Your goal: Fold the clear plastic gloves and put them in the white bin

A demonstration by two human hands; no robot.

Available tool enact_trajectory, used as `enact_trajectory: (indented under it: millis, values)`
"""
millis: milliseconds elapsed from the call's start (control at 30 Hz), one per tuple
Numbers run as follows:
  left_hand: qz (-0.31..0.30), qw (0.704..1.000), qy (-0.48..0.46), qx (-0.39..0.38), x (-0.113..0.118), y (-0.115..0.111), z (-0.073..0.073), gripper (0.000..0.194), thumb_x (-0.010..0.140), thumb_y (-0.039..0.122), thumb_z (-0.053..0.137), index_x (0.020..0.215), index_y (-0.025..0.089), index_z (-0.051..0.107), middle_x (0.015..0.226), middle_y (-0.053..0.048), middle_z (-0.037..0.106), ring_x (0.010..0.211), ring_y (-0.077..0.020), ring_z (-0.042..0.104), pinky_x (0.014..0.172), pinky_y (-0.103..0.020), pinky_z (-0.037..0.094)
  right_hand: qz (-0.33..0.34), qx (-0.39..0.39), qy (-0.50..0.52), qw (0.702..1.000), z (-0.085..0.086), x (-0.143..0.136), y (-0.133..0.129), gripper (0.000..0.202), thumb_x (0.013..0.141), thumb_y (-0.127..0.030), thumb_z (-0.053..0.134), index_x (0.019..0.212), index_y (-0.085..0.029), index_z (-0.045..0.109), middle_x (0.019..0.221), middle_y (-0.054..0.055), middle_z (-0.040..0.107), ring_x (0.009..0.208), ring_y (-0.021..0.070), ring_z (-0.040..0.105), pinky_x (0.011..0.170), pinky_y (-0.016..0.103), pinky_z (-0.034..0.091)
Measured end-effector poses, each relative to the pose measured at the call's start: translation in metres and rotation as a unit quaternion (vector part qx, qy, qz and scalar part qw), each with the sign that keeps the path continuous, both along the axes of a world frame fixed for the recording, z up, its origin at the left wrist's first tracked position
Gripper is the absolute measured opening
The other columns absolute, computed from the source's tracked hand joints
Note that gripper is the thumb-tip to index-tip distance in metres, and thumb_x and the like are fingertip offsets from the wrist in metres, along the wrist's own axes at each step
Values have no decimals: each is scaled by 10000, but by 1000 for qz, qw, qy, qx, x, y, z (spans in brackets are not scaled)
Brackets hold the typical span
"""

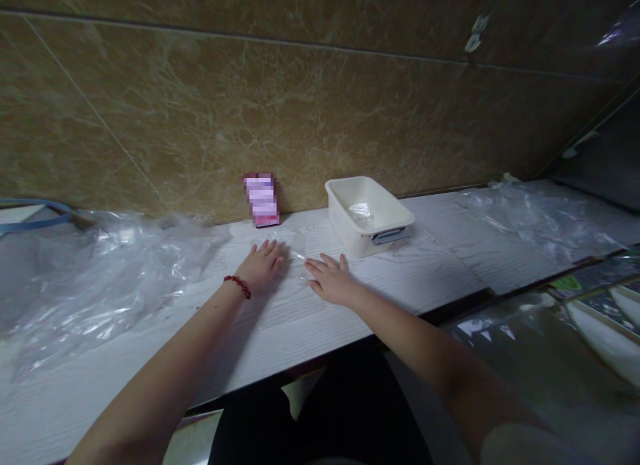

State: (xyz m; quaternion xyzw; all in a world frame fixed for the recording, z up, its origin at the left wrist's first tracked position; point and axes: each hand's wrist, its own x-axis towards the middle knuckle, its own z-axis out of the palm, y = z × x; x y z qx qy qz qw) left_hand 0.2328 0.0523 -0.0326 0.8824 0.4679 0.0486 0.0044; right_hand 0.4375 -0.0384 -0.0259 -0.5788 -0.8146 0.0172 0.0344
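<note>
Near the middle of the frame both hands lie palm down on a white wood-grain table (430, 265). The left hand (263, 263), with a red bead bracelet (237, 285) on its wrist, is spread flat with its fingers (274, 249) stretched out and pointing toward the upper right. The right hand (331, 280) lies just to the right of it, its fingers (316, 265) also extended and open, pointing toward the upper left. Neither hand is closed around anything.

Between and under the two hands lies a small clear plastic sheet (293, 248), flat on the table. Its far part shows just above the fingertips of both hands, and the fingers of each hand rest on its near edges; how far it runs under the palms I cannot tell, as it is nearly see-through.

Right of the hands, near the right hand, stands a white plastic tub (385, 215) with a grey handle, and a crumpled bit of clear plastic lies inside it. Behind the left hand, against the brown marble wall (200, 111), leans a small pink and purple packet (261, 198). A large heap of clear plastic film (100, 271) fills the left of the frame, and another sheet of film (540, 218) lies at the right.
</note>
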Motion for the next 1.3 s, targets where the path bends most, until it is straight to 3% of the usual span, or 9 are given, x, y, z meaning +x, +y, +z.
enact_trajectory:
  millis: [167,433,533,633,700,800,1067,1167,1300]
  values:
    - [25,998,47,-39,-8,33,0,489,857,353,164,1261,153,354,1347,-104,323,1241,-260,244,974,-499,186,6,11,16,1000,-1,1,0,484,852,-430,245,1309,-270,249,1377,-2,252,1260,243,145,955,603,59]
    - [16,999,35,-37,-13,53,-8,522,853,383,178,1307,144,270,1373,-105,269,1264,-235,192,990,-446,193,4,6,4,1000,3,1,-2,483,852,-426,240,1307,-264,257,1379,6,250,1266,249,125,962,589,82]
    - [14,1000,10,-5,-11,43,-2,510,857,353,178,1310,135,262,1371,-116,268,1267,-225,185,996,-424,194,6,8,2,1000,3,1,-3,481,852,-427,237,1305,-266,259,1382,5,240,1265,253,124,961,588,86]
    - [-54,999,2,5,0,16,3,518,858,378,188,1303,131,282,1368,-116,274,1270,-228,174,1006,-420,173,4,13,5,1000,1,1,-2,478,851,-429,243,1301,-271,267,1387,1,229,1264,255,122,961,586,80]
    - [-114,993,12,-9,9,-3,2,527,857,407,190,1303,144,287,1368,-105,279,1265,-237,189,1008,-429,163,2,17,11,1000,-1,1,-1,478,850,-432,246,1299,-271,273,1386,-4,230,1263,254,123,964,583,70]
    - [-124,992,23,-7,18,-23,-5,533,854,423,202,1306,153,287,1366,-110,279,1256,-255,211,1000,-452,167,-1,25,21,999,-3,1,-1,478,848,-444,243,1297,-283,273,1383,-17,236,1262,255,127,962,589,60]
    - [-108,994,17,14,15,-25,-15,528,853,425,229,1320,180,255,1375,-103,256,1263,-254,189,1004,-457,163,-31,-6,11,999,-5,4,-5,474,849,-461,221,1308,-342,227,1403,-24,171,1263,297,106,922,637,17]
    - [-114,993,12,23,15,-25,-10,536,845,430,258,1304,156,293,1359,-121,288,1259,-264,194,1007,-453,171,-31,-11,14,999,-4,5,-6,490,842,-485,227,1310,-342,220,1408,-7,155,1265,301,95,918,639,11]
    - [-128,989,-50,50,6,-33,8,478,855,383,264,1260,149,361,1339,-116,334,1253,-240,226,991,-413,253,-17,-32,54,998,0,10,-5,535,823,-534,243,1318,-335,199,1406,2,162,1267,289,99,928,628,40]
